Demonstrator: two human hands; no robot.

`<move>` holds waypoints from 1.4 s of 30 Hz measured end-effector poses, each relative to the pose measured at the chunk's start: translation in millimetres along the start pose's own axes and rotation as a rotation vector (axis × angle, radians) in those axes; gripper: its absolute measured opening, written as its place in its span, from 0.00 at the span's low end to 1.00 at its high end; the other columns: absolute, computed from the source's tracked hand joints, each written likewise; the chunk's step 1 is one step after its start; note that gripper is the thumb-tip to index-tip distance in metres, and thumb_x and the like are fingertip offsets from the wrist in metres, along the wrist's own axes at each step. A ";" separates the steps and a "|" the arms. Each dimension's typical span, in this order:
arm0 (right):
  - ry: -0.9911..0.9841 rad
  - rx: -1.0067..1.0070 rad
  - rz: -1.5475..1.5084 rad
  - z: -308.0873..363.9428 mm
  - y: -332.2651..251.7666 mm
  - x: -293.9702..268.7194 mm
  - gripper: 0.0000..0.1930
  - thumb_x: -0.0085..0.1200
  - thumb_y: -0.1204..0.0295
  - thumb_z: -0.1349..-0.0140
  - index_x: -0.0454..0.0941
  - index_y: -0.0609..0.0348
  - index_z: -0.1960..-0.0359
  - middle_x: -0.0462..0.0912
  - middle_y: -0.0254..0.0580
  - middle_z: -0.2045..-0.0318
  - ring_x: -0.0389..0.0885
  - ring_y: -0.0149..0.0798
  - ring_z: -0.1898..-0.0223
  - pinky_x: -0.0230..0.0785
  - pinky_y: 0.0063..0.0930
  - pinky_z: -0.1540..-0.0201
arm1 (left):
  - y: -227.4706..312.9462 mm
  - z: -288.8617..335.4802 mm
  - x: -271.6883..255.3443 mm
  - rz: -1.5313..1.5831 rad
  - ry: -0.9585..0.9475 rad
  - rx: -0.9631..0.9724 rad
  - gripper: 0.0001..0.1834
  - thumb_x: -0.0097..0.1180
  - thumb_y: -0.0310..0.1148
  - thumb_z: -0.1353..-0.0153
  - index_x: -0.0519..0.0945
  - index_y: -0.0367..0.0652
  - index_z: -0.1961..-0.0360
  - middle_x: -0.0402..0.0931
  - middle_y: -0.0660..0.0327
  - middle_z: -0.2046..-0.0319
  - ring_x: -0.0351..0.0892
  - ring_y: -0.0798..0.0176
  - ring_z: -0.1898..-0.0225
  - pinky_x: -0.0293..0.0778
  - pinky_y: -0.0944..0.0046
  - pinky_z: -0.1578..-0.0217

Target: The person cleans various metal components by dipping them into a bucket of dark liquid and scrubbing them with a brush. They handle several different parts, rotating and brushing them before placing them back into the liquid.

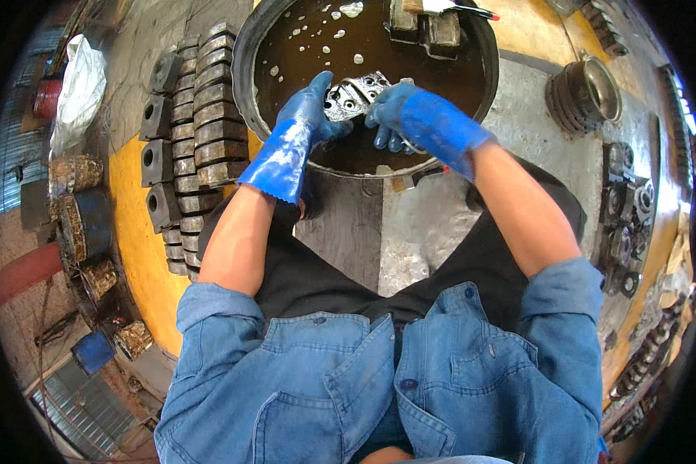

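Observation:
A shiny wet metal part (354,97) with several round holes is held over a round black tub (245,73) of brown liquid. My left hand (308,110), in a blue rubber glove, grips its left end, with fingers behind and the thumb on the near side. My right hand (398,116), gloved the same way, curls at the part's right end; its lower fingers hang over the liquid. Whether a small tool sits in the right hand is hidden. Dark metal blocks (429,32) rest in the tub's far right, and a paintbrush (441,6) lies across them.
Stacked curved metal pieces (220,108) and square blocks with holes (157,162) line the left. A white bag (81,89) lies farther left. To the right stand metal rings (584,93) and a cluster of dark machine parts (626,205).

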State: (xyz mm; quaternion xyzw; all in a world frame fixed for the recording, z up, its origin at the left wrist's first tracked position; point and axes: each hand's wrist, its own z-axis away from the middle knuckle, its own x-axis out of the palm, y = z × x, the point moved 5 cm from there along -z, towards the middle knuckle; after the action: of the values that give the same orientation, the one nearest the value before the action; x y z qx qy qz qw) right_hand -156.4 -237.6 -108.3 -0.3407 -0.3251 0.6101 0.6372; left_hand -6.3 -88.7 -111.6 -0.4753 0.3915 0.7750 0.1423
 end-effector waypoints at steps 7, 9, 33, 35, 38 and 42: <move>0.207 0.162 0.243 18.0 -15.0 -33.8 0.14 0.51 0.64 0.24 0.84 0.59 0.48 0.90 0.43 0.70 0.81 0.32 0.80 0.72 0.31 0.78 | -34.3 -17.4 19.0 0.032 -0.004 0.054 0.57 0.84 0.46 0.56 0.69 0.45 0.24 0.81 0.45 0.36 0.81 0.43 0.35 0.77 0.51 0.34; 0.253 0.222 0.262 26.1 -18.1 -31.4 0.14 0.51 0.64 0.24 0.84 0.59 0.49 0.90 0.42 0.69 0.81 0.32 0.80 0.71 0.30 0.78 | -28.8 -17.2 19.0 0.013 0.001 0.066 0.57 0.84 0.46 0.56 0.69 0.45 0.24 0.82 0.45 0.37 0.81 0.43 0.35 0.77 0.51 0.34; 0.435 -0.288 1.018 -1.1 1.8 -35.5 0.09 0.62 0.72 0.41 0.90 0.61 0.62 0.89 0.63 0.59 0.89 0.63 0.54 0.82 0.51 0.51 | -10.7 -7.1 -5.6 -0.076 -0.050 0.125 0.58 0.85 0.42 0.57 0.69 0.44 0.24 0.79 0.44 0.34 0.78 0.41 0.33 0.74 0.49 0.32; 0.335 -0.393 0.993 16.1 -15.9 -40.9 0.08 0.62 0.73 0.42 0.90 0.61 0.63 0.89 0.62 0.61 0.90 0.61 0.57 0.83 0.49 0.53 | -15.5 -4.4 -6.4 -0.013 -0.074 0.096 0.58 0.85 0.42 0.58 0.70 0.44 0.24 0.79 0.44 0.34 0.79 0.41 0.33 0.75 0.49 0.32; 0.361 -0.597 1.117 9.8 -2.7 -51.5 0.09 0.63 0.72 0.42 0.90 0.62 0.64 0.89 0.61 0.63 0.91 0.60 0.59 0.83 0.47 0.53 | -11.3 -8.2 -4.3 0.000 -0.047 0.117 0.58 0.85 0.42 0.58 0.70 0.44 0.24 0.79 0.44 0.34 0.79 0.41 0.33 0.75 0.49 0.33; 0.377 -0.224 0.977 5.9 -6.1 -30.9 0.11 0.62 0.72 0.42 0.90 0.62 0.59 0.89 0.63 0.57 0.89 0.62 0.53 0.82 0.50 0.51 | -8.8 -6.5 -6.3 -0.066 -0.028 0.139 0.59 0.84 0.41 0.57 0.68 0.43 0.23 0.79 0.45 0.34 0.79 0.41 0.33 0.75 0.50 0.32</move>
State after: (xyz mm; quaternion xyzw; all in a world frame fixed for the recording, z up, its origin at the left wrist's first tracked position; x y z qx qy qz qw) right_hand -159.3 -268.3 -99.9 -0.6220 -0.0716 0.7254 0.2859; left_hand 6.1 -86.8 -112.0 -0.4661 0.4265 0.7474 0.2057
